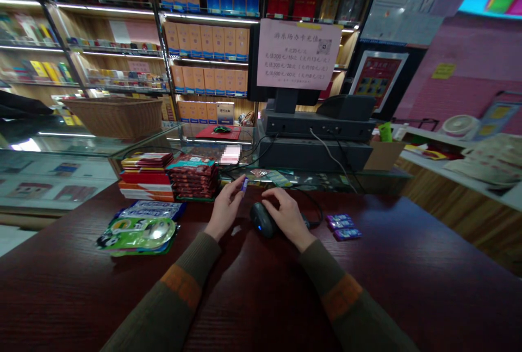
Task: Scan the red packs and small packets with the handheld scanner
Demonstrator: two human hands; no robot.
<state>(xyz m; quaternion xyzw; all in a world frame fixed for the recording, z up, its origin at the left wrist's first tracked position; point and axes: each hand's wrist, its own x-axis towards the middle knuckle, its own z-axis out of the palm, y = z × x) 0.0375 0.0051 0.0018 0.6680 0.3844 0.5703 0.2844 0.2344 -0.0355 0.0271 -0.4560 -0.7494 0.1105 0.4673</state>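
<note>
Just left of and slightly beyond the black mouse (261, 222), your left hand (225, 206) is pinching a small purple pack (244, 184) between thumb and fingers, with one end poking up. Your right hand (287, 215) is curving its fingers along the mouse's right side; can't tell if it's touching the mouse or gripping anything. Both hands are sitting apart, the mouse between them. On the dark wooden surface (253, 308), more purple packs (342, 226) are lying together right of the mouse. Well left of it, a green panda package (134, 232) is lying flat, blue packets (157, 209) showing behind it. Left of and beyond the mouse, a pile of red packets (193, 178) is standing beside a stack of boxes (145, 183). Farther beyond the mouse, a printed sign (297, 54) is hanging above the black till (314, 153).
</note>
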